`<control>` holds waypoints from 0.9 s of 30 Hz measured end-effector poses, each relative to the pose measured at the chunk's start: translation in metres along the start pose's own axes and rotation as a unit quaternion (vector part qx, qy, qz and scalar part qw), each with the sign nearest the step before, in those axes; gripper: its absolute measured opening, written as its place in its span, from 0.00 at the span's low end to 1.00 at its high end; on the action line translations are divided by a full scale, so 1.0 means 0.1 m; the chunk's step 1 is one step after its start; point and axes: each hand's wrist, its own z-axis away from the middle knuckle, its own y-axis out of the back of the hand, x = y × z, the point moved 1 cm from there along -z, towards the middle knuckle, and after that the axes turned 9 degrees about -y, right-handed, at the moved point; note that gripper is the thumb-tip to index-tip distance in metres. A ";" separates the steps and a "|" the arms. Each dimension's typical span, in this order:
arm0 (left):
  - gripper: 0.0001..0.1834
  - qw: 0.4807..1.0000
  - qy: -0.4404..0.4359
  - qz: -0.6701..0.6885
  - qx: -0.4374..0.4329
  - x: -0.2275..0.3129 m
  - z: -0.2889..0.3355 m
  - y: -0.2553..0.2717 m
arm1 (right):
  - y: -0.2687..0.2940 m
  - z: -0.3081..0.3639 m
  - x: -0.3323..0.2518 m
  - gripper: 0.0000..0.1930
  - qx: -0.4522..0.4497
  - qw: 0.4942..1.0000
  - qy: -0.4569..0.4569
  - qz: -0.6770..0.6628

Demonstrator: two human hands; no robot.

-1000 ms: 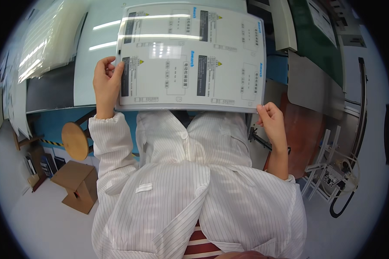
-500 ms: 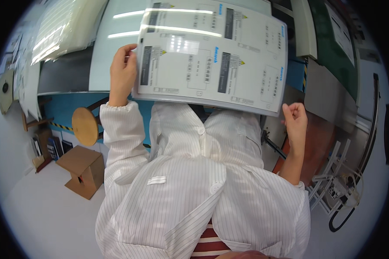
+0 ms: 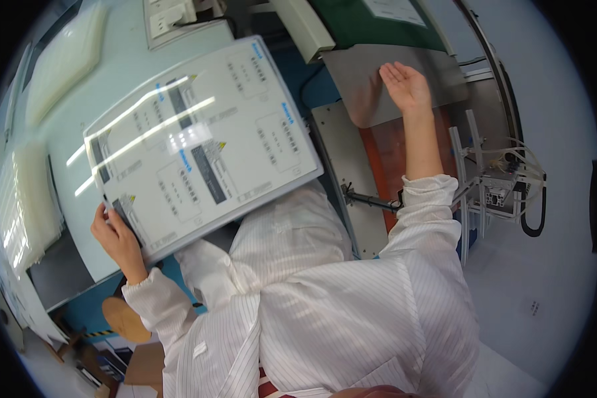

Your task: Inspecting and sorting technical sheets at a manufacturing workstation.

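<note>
A stack of clear-covered printed sheets lies tilted across the front edge of the glass-topped table, its near side reaching over my lap. The sheets carry dark blocks, small yellow triangles and blue lettering. My left hand is at the stack's lower left side, fingers slightly bent and apart, touching its edge. Out to the right, my right hand is open with its fingers stretched out and nothing in it. It is above a smooth grey metal plate.
The pale glass tabletop carries translucent plastic-wrapped stacks at the left and a power socket box at the back. Right of me are a green surface, an orange-red panel and a metal frame with hoses. A round wooden stool stands lower left.
The view has turned to the right, so the sheets and table appear farther left and tilted. My right hand has left the sheets' corner, reached out to the right and opened.
</note>
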 end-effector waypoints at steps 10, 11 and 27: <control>0.17 0.999 0.038 0.038 0.007 0.09 -0.02 0.01 | 0.09 -0.68 -0.26 0.26 0.043 0.985 0.004 -0.165; 0.16 0.998 0.043 0.037 -0.002 0.11 -0.03 0.01 | 0.11 -0.74 -0.30 0.26 0.050 0.983 0.011 -0.176; 0.14 0.998 0.035 0.043 0.016 0.15 -0.06 0.04 | 0.58 -1.31 -0.43 0.16 0.126 0.990 0.034 -0.050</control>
